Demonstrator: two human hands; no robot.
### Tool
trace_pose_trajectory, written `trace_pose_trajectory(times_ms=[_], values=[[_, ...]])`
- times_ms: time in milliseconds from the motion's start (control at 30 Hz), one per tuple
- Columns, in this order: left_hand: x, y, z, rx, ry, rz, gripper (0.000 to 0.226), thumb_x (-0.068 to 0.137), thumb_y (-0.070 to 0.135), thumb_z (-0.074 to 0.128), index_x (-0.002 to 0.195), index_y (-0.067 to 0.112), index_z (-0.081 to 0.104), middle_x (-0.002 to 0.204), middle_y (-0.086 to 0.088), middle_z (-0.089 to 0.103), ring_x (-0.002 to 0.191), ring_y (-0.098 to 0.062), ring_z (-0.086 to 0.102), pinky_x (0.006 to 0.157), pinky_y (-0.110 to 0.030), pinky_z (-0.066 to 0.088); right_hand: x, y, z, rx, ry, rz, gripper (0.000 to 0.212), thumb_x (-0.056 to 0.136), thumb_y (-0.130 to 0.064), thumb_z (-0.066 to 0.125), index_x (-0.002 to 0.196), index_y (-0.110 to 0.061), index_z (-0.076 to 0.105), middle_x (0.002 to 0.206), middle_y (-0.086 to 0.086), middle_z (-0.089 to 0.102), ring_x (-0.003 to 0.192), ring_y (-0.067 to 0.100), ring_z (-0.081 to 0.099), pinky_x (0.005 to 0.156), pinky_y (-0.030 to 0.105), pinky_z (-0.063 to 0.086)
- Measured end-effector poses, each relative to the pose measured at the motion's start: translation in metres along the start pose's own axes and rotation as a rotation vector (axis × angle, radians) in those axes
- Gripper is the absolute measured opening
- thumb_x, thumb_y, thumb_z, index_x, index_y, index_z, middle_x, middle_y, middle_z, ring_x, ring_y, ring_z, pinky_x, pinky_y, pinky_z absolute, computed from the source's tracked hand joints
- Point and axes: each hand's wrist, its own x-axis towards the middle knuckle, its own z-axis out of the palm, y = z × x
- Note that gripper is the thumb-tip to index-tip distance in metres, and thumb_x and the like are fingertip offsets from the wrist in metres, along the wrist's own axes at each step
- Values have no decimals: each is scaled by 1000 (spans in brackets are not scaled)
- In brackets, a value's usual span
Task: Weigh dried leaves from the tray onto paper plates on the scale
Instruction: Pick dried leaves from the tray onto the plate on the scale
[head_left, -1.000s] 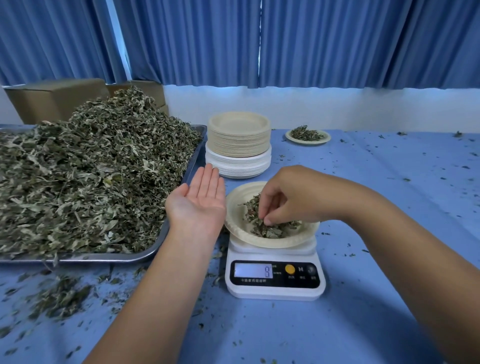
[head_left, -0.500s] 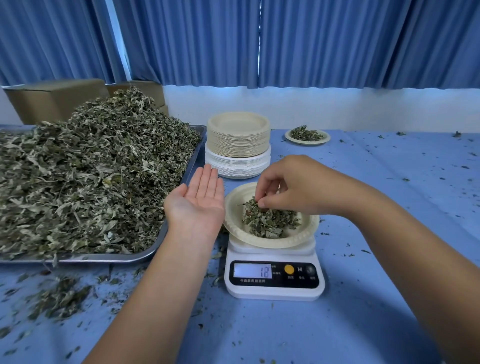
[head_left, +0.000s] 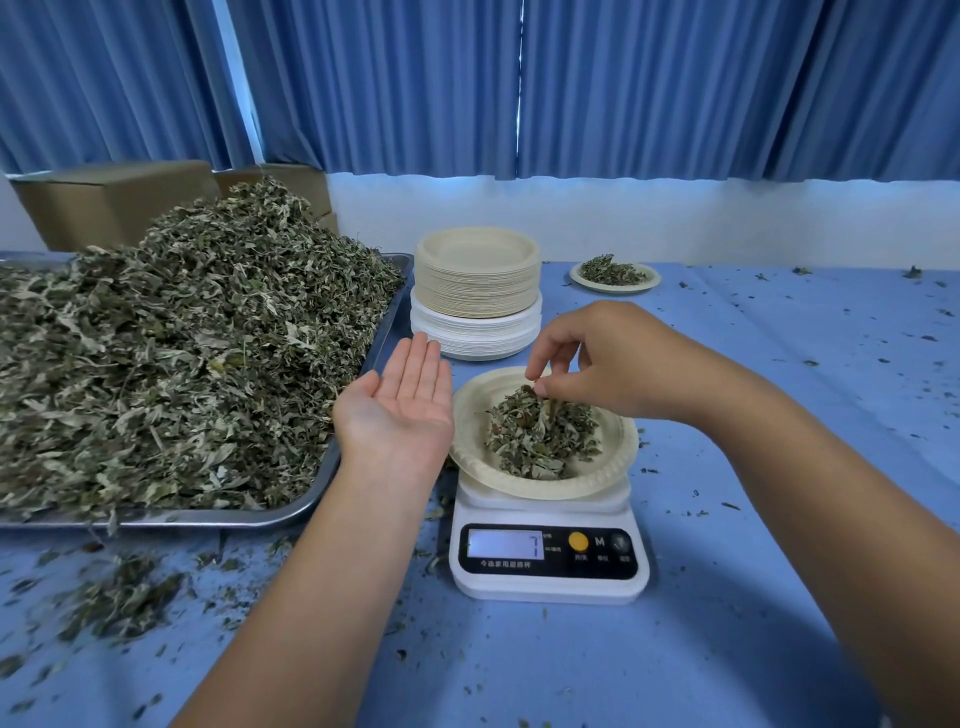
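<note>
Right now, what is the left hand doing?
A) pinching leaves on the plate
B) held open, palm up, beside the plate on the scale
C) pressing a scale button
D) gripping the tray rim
B: the left hand is flat, palm up and empty beside the paper plate, while the right hand pinches the dried leaves on it.

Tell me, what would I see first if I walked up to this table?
The huge heap of dried leaves piled high on the metal tray on the left grabs the eye first. Next, in the middle, the right hand pinches the top of a little pile of leaves on a paper plate on the white scale, with the left hand open, palm up, beside it.
</note>
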Motion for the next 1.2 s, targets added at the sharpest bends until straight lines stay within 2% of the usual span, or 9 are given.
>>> trace_pose_trajectory(times_ms=[333, 467, 633, 733, 800, 900, 967, 1100, 1200], values=[[2, 0, 0, 50, 0, 19, 44, 102, 23, 26, 120, -4, 55, 120, -17, 62, 118, -28, 57, 104, -40, 42, 3, 8, -5, 12, 76, 44, 7, 85, -22, 69, 87, -28, 71, 79, -13, 62, 58, -13, 50, 55, 2, 36], [7, -2, -5, 233, 63, 173, 45, 101, 21, 24, 129, -2, 51, 126, -15, 60, 118, -24, 57, 102, -34, 44, 5, 21, -9, -19, 16, 178, 6, 87, -24, 66, 89, -28, 70, 85, -10, 60, 69, 3, 53, 54, 10, 40], [11, -8, -12, 341, 112, 207, 46, 100, 19, 23, 133, -1, 48, 131, -14, 57, 121, -23, 54, 106, -33, 41, 8, 33, -5, -150, -101, 302, 9, 90, -31, 61, 96, -27, 67, 82, -18, 48, 72, 0, 46, 58, 18, 35], [15, -11, -14, 463, 109, 193, 44, 98, 19, 27, 130, 0, 51, 128, -11, 58, 118, -22, 56, 98, -31, 44, 7, 35, -5, -213, -108, 373, 14, 92, -30, 58, 101, -19, 62, 97, -6, 59, 76, 5, 51, 58, 22, 39], [20, -11, -13, 650, 135, 152, 35, 98, 20, 35, 121, 3, 56, 120, -6, 59, 111, -21, 58, 92, -31, 45, 6, 35, -4, -299, -139, 429, 29, 92, -29, 54, 111, -8, 62, 112, 9, 64, 90, 19, 61, 69, 30, 48], [29, -11, -14, 1031, 199, 66, 17, 89, 16, 54, 98, 5, 63, 104, -5, 63, 89, -22, 61, 85, -35, 47, 4, 35, -1, -302, -246, 487, 36, 91, -31, 52, 109, -3, 65, 94, 9, 70, 72, 21, 59, 60, 26, 44], [30, -12, -17, 1219, 199, 61, 15, 85, 15, 58, 97, 8, 63, 104, -6, 64, 95, -25, 60, 89, -36, 46, 4, 36, 1, -230, -299, 505, 35, 91, -28, 49, 101, 1, 66, 83, 12, 72, 67, 24, 64, 59, 28, 51], [26, -17, -17, 1304, 210, 137, 23, 87, 16, 59, 110, 17, 61, 104, 3, 59, 100, -20, 55, 84, -34, 43, 8, 42, 5, -101, -300, 522, 31, 93, -21, 47, 74, -1, 59, 64, 14, 67, 55, 24, 64, 54, 26, 56], [23, -19, -17, 1319, 184, 182, 12, 88, 16, 60, 98, 17, 64, 101, -1, 65, 100, -24, 59, 88, -39, 45, 9, 45, 6, -51, -287, 536, 28, 93, -19, 47, 71, -3, 54, 58, 15, 62, 48, 24, 58, 52, 27, 55]])
